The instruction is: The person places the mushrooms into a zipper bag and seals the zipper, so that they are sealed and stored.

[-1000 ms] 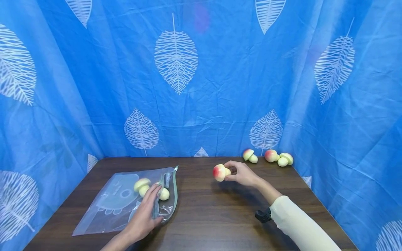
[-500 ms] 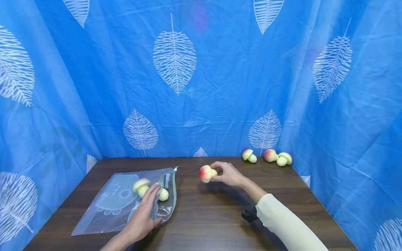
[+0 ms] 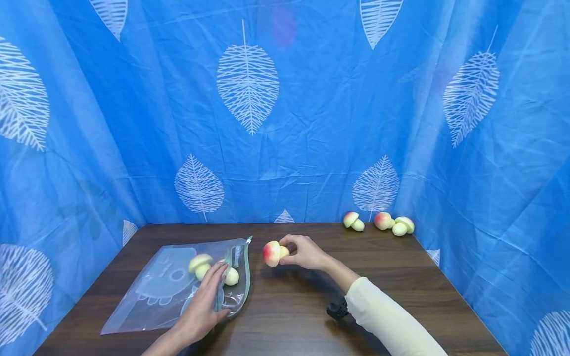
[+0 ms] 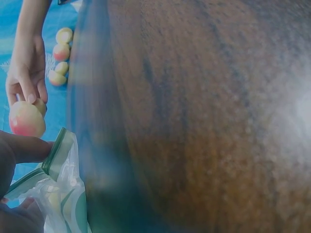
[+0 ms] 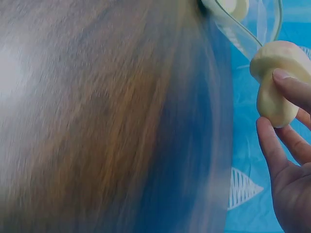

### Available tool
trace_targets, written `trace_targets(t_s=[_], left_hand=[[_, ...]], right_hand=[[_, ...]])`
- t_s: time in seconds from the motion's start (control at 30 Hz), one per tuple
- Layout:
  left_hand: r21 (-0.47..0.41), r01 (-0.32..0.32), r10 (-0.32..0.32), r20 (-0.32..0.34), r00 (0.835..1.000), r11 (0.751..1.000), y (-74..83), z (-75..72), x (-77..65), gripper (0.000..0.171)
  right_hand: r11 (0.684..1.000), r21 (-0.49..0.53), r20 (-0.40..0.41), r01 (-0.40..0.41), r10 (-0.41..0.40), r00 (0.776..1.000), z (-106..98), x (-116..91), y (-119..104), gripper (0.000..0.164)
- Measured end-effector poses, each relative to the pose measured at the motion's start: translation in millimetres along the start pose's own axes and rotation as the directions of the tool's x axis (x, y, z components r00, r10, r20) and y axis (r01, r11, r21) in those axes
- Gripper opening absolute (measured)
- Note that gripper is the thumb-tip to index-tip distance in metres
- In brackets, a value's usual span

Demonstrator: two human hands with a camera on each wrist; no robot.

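Observation:
My right hand (image 3: 305,253) pinches a toy mushroom (image 3: 271,253) by its pale stem, the red-and-cream cap pointing left, just right of the bag's mouth. Thumb and fingertips on the stem show in the right wrist view, where the mushroom (image 5: 277,97) overlaps the bag's rim. A clear zip bag (image 3: 147,291) with a green-edged mouth lies on the left of the table, its opening facing right. Two pale mushrooms (image 3: 200,265) are inside it, one partly behind my left fingers. My left hand (image 3: 202,309) holds the bag's mouth apart, thumb at the green strip (image 4: 57,150) in the left wrist view.
Three more toy mushrooms lie at the back right corner: one alone (image 3: 354,221), and a red-capped one (image 3: 383,221) against a pale one (image 3: 403,226). A blue leaf-print curtain (image 3: 285,123) surrounds the brown wooden table (image 3: 294,316) at the back and sides.
My right hand has carried the mushroom leftward across the table, close to the bag's mouth. The left hand and the bag have stayed in place.

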State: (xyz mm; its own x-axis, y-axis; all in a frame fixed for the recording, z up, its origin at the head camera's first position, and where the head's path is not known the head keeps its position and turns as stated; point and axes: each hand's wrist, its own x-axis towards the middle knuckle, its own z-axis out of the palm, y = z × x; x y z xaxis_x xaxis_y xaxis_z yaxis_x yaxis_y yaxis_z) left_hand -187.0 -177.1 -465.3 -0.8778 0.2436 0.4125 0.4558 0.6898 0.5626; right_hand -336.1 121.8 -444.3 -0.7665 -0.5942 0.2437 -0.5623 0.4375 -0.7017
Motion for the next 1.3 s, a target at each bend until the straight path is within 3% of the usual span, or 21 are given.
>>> trace_targets(t_s=[0.37, 0.6, 0.8, 0.97, 1.3], left_hand=[[0.006, 0.007, -0.007, -0.002, 1.0, 1.0, -0.3, 2.5, 0.9, 0.103], [0.015, -0.006, 0.006, -0.015, 1.0, 1.0, -1.2, 3.5, 0.8, 0.104], [0.034, -0.052, 0.054, -0.045, 0.998, 0.998, -1.3, 3.6, 1.2, 0.109], [0.046, -0.088, 0.091, -0.068, 0.994, 0.995, -2.5, 5.0, 2.3, 0.108], [0.075, -0.049, 0.052, -0.048, 0.997, 0.996, -1.0, 5.9, 1.9, 0.106]], right_hand=[[0.997, 0.071, 0.037, 0.026, -0.028, 0.999, 29.4, 13.6, -20.0, 0.041], [0.994, 0.062, 0.041, 0.089, -0.092, 0.995, 48.9, 24.9, -30.9, 0.038], [0.989, -0.063, -0.006, 0.135, -0.136, 0.991, 62.9, 32.3, -38.3, 0.033], [0.981, -0.155, -0.049, 0.113, -0.122, 0.991, 72.0, 35.3, -41.8, 0.034], [0.964, -0.245, -0.124, 0.106, -0.14, 0.982, 84.3, 36.2, -50.5, 0.035]])
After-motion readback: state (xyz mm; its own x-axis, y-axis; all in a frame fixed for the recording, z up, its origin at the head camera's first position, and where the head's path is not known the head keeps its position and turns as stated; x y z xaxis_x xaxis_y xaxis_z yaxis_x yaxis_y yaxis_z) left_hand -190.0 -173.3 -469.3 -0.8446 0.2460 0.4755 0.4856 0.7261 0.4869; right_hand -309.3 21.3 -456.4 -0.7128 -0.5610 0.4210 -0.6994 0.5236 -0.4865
